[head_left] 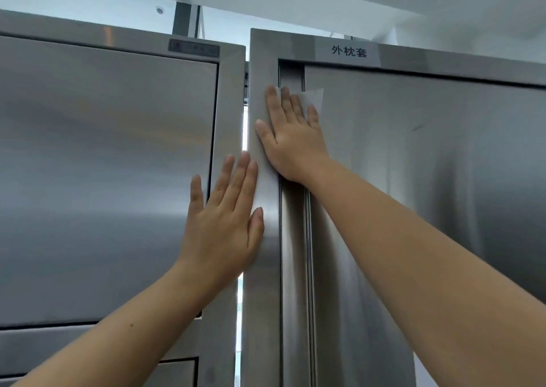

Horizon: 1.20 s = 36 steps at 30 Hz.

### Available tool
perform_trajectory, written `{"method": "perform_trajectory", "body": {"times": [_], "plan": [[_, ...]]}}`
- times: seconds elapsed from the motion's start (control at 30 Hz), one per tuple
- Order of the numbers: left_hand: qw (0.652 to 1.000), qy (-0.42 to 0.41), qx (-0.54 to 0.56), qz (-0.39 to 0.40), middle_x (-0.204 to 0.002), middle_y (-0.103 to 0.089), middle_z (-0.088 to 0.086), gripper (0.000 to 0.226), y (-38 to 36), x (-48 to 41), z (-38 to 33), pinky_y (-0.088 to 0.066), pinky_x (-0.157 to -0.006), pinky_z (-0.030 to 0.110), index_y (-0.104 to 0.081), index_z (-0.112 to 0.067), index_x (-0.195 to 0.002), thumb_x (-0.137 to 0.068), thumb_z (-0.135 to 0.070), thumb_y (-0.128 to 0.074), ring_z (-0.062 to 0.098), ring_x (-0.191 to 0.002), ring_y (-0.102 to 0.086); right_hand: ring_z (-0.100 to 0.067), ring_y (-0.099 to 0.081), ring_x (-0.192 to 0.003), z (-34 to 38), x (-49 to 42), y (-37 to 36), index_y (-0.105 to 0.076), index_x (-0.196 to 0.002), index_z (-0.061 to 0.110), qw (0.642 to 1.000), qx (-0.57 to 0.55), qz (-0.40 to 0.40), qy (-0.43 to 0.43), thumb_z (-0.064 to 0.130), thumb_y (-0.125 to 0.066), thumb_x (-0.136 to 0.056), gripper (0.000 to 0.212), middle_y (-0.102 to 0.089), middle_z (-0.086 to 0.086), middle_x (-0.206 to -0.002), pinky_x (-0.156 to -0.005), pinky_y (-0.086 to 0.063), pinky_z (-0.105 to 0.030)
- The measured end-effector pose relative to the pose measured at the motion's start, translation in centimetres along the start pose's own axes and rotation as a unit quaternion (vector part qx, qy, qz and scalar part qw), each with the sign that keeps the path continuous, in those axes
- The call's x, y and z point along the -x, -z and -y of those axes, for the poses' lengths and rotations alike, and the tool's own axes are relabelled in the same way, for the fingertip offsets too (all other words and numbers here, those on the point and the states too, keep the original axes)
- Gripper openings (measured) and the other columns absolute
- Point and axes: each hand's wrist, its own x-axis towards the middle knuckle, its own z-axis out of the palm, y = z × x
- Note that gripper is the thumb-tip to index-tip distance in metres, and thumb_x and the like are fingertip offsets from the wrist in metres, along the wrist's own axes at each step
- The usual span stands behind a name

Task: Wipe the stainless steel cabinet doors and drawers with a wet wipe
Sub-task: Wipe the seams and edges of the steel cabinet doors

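1. Side by side, left cabinet (pixel 103 179) and right cabinet (pixel 413 179) are standing, a label (pixel 348 52) topping the right one.
2. Right hand (pixel 291 138), fingers straight, is pressing the wipe (pixel 311 98) flat just below-left of the label.
3. Left hand (pixel 224 224) is lying flat, holding nothing, farther below-left of the label.

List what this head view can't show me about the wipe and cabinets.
Wet wipe: mostly under the right hand; only its upper corner shows.
Dark plate on the left cabinet: lettering too blurred to read.
Lower panel, left cabinet: cut by the bottom edge, partly behind the left forearm.
Right door: runs off the right edge; right forearm covers its lower part.
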Motion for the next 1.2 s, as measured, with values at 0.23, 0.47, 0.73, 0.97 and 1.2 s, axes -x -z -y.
{"method": "perform_trajectory", "body": {"times": [0.23,0.47,0.73,0.97,1.2], "plan": [[0.999,-0.008,-0.020,-0.030,-0.145,-0.034,0.015,0.058,-0.2,0.3,-0.1,-0.024,-0.102,0.059,-0.040,0.000,-0.138,-0.088,-0.028,-0.028,0.035,-0.133,-0.032,-0.021,0.008,-0.144,-0.2,-3.4,1.0,0.009,-0.148,0.023,1.000,0.011,0.002,-0.020,0.044,-0.018,-0.100,0.059,0.005,-0.009,-0.157,-0.111,0.013,-0.036],[0.997,-0.033,-0.060,-0.020,-0.144,-0.037,0.015,0.057,0.0,1.6,0.2,-0.026,-0.105,0.055,-0.040,-0.001,-0.137,-0.090,-0.031,-0.029,0.033,-0.131,-0.035,-0.020,0.010,-0.143,1.0,1.0,-0.9,0.007,-0.148,0.021,0.999,-0.020,-0.037,-0.022,0.042,-0.021,-0.099,0.060,0.005,-0.009,-0.157,-0.110,0.015,-0.033],[1.000,-0.014,-0.014,0.007,-0.147,-0.028,0.014,0.056,0.2,3.5,-0.5,-0.010,-0.107,0.048,-0.031,-0.002,-0.140,-0.091,-0.030,-0.028,0.035,-0.135,-0.027,-0.023,0.011,-0.143,0.3,3.0,-0.9,0.012,-0.147,0.021,1.000,0.021,-0.001,0.009,0.043,-0.020,-0.099,0.062,0.009,-0.012,-0.156,-0.110,0.017,-0.033],[0.999,-0.013,-0.022,0.022,-0.148,-0.028,0.014,0.057,0.2,4.6,-0.8,-0.010,-0.108,0.048,-0.032,-0.002,-0.141,-0.091,-0.029,-0.028,0.035,-0.135,-0.026,-0.023,0.007,-0.144,0.4,0.6,-0.6,0.008,-0.148,0.019,1.000,0.022,-0.011,-0.007,0.041,-0.019,-0.100,0.060,0.005,-0.013,-0.156,-0.111,0.014,-0.036],[0.999,-0.035,0.008,0.031,-0.149,-0.025,0.012,0.057,-0.2,7.9,-0.7,-0.012,-0.108,0.049,-0.031,-0.002,-0.140,-0.091,-0.030,-0.030,0.026,-0.139,-0.017,-0.023,0.012,-0.142,1.3,13.8,-3.7,0.009,-0.142,0.021,0.997,-0.012,-0.011,0.074,0.045,-0.012,-0.095,0.058,0.003,-0.014,-0.155,-0.111,0.019,-0.031]]}}
